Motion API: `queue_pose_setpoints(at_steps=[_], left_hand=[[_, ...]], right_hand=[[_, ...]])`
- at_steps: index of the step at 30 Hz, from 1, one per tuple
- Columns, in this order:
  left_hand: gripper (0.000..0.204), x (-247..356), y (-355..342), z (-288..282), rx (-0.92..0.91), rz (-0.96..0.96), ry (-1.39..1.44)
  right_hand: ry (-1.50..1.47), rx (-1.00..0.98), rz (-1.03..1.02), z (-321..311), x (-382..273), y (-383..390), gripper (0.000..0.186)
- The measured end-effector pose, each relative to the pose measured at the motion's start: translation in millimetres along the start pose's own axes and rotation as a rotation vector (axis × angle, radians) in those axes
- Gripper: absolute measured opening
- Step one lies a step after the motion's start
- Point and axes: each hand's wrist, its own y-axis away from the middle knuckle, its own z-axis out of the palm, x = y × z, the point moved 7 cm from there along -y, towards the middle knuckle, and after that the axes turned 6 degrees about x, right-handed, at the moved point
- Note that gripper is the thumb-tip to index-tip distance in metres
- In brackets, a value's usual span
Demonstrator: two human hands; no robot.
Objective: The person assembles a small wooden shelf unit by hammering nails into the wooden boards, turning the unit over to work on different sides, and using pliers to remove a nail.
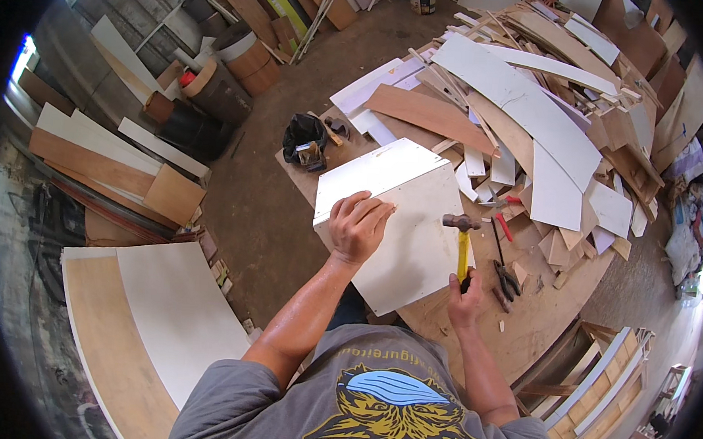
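A white box-like panel piece (414, 239) lies on the wooden workbench (521, 324). My left hand (357, 226) rests on its near left part, fingers curled, pressing it down. My right hand (464, 298) grips the yellow handle of a hammer (462, 241). The hammer's dark head sits over the right edge of the white piece. Both forearms come in from the lower edge.
Pliers (507, 279) and a red-handled tool (504, 226) lie right of the hammer. A heap of white and brown offcuts (547, 126) covers the far bench. A black bag (304, 133) sits at the bench's left end. Curved panels (163, 321) lean at lower left.
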Motion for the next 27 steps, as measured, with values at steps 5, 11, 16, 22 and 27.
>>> queue_pose_setpoints(at_steps=[5,11,16,22,27], left_hand=[[0.016,0,3,0,0.002,0.005,-0.006],[0.017,0,2,-2,0.012,0.005,0.001],[0.017,-1,1,-1,0.002,-0.005,0.003],[0.017,0,1,-2,-0.015,-0.003,0.0],[0.017,1,-2,-3,-0.013,-0.01,0.009]], right_hand=[[-0.02,-0.11,-0.034,15,-15,3,0.037],[-0.05,-0.171,-0.034,25,-35,6,0.038],[-0.058,-0.188,-0.03,27,-40,5,0.039],[-0.064,-0.161,-0.167,27,-53,0,0.032],[-0.082,-0.18,-0.205,29,-67,-1,0.027]])
